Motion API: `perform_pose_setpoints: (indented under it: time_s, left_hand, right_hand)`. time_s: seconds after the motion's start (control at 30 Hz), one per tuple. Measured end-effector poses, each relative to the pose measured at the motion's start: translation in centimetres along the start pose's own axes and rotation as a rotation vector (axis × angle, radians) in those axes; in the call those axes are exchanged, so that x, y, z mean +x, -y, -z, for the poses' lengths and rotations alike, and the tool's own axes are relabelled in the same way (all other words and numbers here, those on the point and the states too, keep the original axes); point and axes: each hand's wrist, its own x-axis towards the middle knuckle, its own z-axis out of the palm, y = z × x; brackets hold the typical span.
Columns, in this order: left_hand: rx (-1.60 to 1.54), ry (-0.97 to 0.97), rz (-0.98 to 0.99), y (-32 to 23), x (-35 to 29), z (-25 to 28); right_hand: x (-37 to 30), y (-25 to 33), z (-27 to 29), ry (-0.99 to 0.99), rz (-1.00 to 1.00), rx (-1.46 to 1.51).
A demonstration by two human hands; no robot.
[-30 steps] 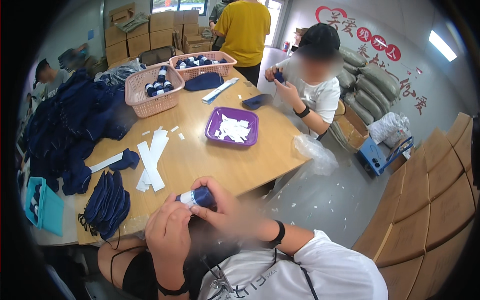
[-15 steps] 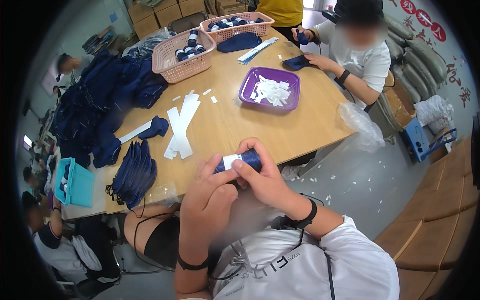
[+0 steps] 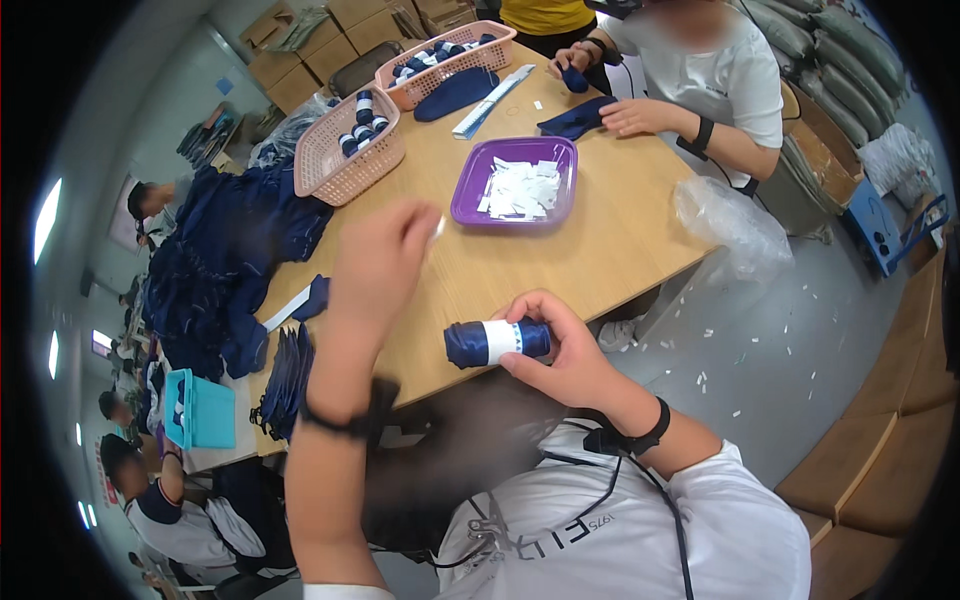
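My right hand [image 3: 570,350] is closed around one end of a rolled navy cloth [image 3: 466,345], whose middle is wrapped in a white paper band [image 3: 502,341]. The roll lies level above the near table edge. Raised to the left, my left hand [image 3: 380,262] is blurred, with thumb and finger pinched at a small white scrap [image 3: 439,228]. Just beyond those fingertips stands a purple tray [image 3: 462,205] heaped with small white paper slips [image 3: 522,190].
Two pink baskets [image 3: 318,170] of banded rolls stand at the back. Navy fabric [image 3: 215,250] is piled at left, near stacked navy pieces [image 3: 287,375] and a turquoise bin [image 3: 215,415]. Across the table, a co-worker's hands [image 3: 635,118] handle navy cloth. Clear plastic [image 3: 735,225] hangs off the right edge.
My left hand has left the roll and moved up and leftward toward the purple tray. The right hand alone now holds the roll, its band more exposed. The view has shifted.
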Motion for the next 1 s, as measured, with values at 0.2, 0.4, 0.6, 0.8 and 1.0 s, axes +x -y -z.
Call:
perform_pose_setpoints:
  time_s: [0.2, 0.4, 0.6, 0.8, 1.0]
  left_hand:
    - [0.014, 0.165, -0.209, 2.1, 8.5, -5.2]
    - [-0.698, 0.458, -0.094, -4.9, -4.5, -0.3]
    - [-0.255, 0.242, -0.137, -6.0, -12.1, 0.2]
    - [-0.333, 0.194, -0.059, -2.7, -17.3, 2.0]
    - [-0.416, 0.408, 0.114, 2.0, -24.2, 8.6]
  right_hand:
    - [-2.9, 2.4, 0.4, -0.158, 0.143, -0.200]
    - [-4.1, 3.8, 3.5, -0.312, -0.126, 0.332]
    - [-2.2, 2.9, -1.8, -0.024, -0.265, 0.491]
    - [-1.1, 0.3, -2.4, 0.260, -0.406, -0.126]
    - [7.1, 12.3, -8.3, 0.442, -0.116, -1.277]
